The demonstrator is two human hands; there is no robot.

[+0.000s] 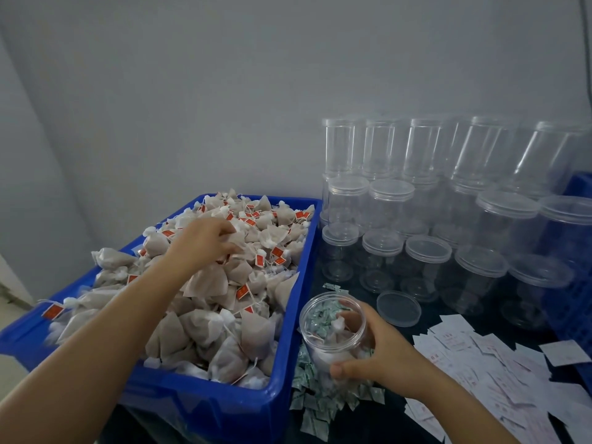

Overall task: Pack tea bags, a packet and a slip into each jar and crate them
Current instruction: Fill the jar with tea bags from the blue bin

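A blue bin (298,277) is heaped with beige tea bags (224,302) that carry red tags. My left hand (208,238) reaches into the pile with its fingers curled around tea bags near the bin's far side. An open clear jar (333,325), tilted toward the bin, holds a few tea bags; my right hand (374,344) grips its side. Small green-white packets (317,402) lie scattered under and beside the jar. White paper slips (499,366) are spread on the dark table to the right.
Stacked clear lidded jars (426,200) fill the back right against the grey wall. One loose clear lid (398,307) lies on the table behind the jar. A blue crate (579,225) stands at the far right edge.
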